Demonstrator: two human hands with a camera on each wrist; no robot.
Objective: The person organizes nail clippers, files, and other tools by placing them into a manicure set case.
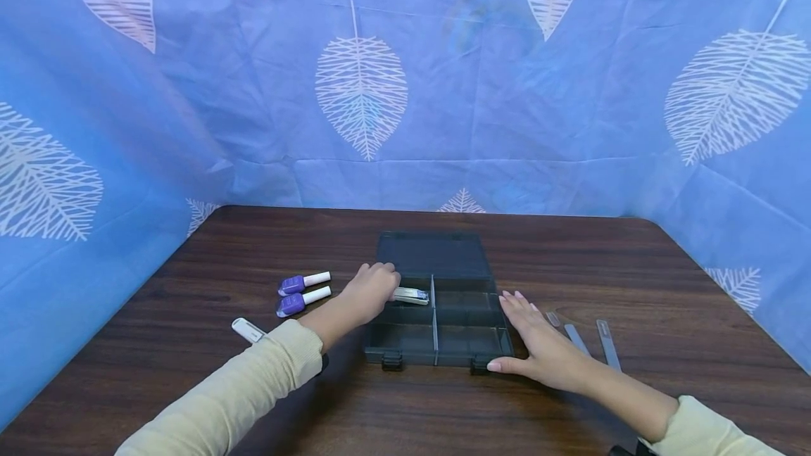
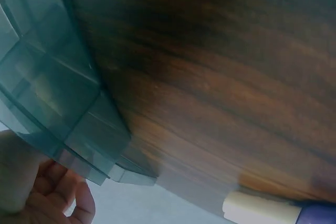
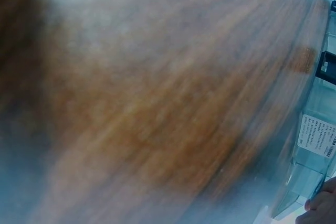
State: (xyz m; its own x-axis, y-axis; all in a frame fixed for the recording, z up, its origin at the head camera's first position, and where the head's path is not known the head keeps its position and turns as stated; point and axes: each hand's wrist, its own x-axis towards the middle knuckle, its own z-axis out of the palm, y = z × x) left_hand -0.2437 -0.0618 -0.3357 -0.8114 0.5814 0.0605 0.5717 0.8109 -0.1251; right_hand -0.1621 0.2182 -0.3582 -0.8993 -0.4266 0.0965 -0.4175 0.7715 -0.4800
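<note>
A dark see-through compartment box (image 1: 437, 354) lies open in the middle of the wooden table, its lid (image 1: 431, 253) folded back. My left hand (image 1: 375, 288) reaches over the box's left wall with curled fingers and pinches a silver nail clipper (image 1: 412, 295) over the upper-left compartment. My right hand (image 1: 537, 343) lies flat along the box's right side, fingers straight, thumb at the front right corner. In the left wrist view the box (image 2: 52, 93) fills the left, with part of my left hand (image 2: 42, 192) below it. The right wrist view is blurred; a labelled box edge (image 3: 315, 135) shows at right.
Two purple nail polish bottles with white caps (image 1: 304, 281) (image 1: 303, 299) lie left of the box; one cap (image 2: 260, 211) shows in the left wrist view. A small white item (image 1: 248, 330) lies by my left sleeve. Three thin nail files (image 1: 576, 338) lie right of my right hand. Blue leaf-print cloth surrounds the table.
</note>
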